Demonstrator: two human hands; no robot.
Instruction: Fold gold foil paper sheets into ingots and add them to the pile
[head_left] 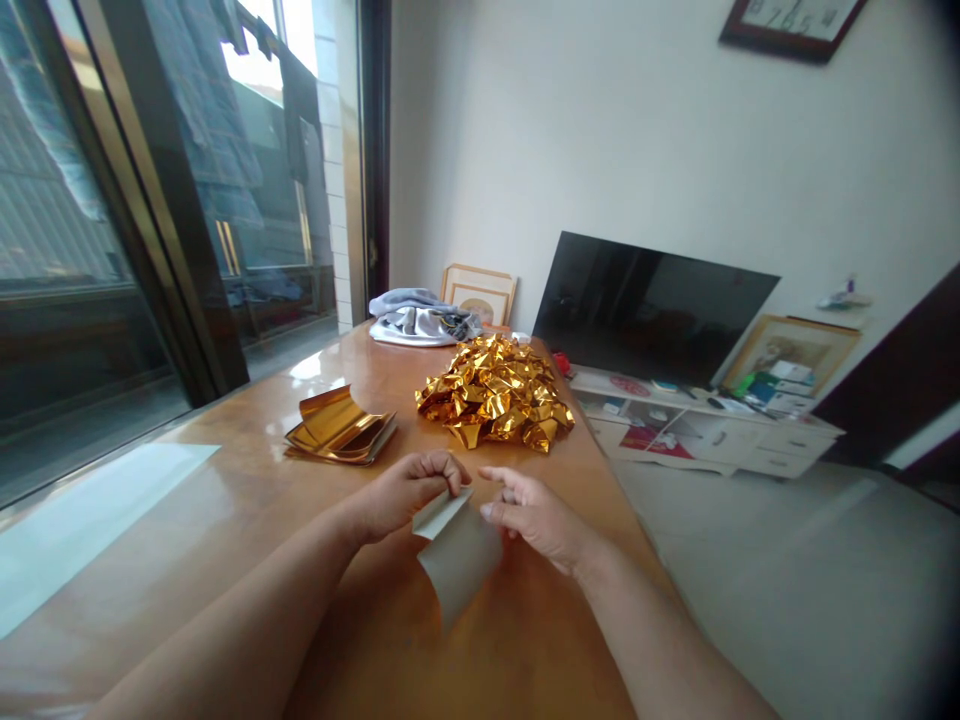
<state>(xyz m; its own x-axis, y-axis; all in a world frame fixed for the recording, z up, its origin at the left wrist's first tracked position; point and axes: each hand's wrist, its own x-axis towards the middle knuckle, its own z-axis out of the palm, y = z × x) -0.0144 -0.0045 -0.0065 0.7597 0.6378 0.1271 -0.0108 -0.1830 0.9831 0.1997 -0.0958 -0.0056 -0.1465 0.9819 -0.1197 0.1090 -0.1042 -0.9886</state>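
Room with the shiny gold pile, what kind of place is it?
Most likely a home living room: a television leans over a low white cabinet, and a wooden table stands by the window.

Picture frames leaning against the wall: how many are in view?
2: one picture frame beside the folded clothes at the table's far end, another frame on the TV cabinet. Others may be hidden.

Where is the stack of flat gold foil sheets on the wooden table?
The stack of flat gold foil sheets lies left of the pile of folded gold foil pieces, beyond the left hand.
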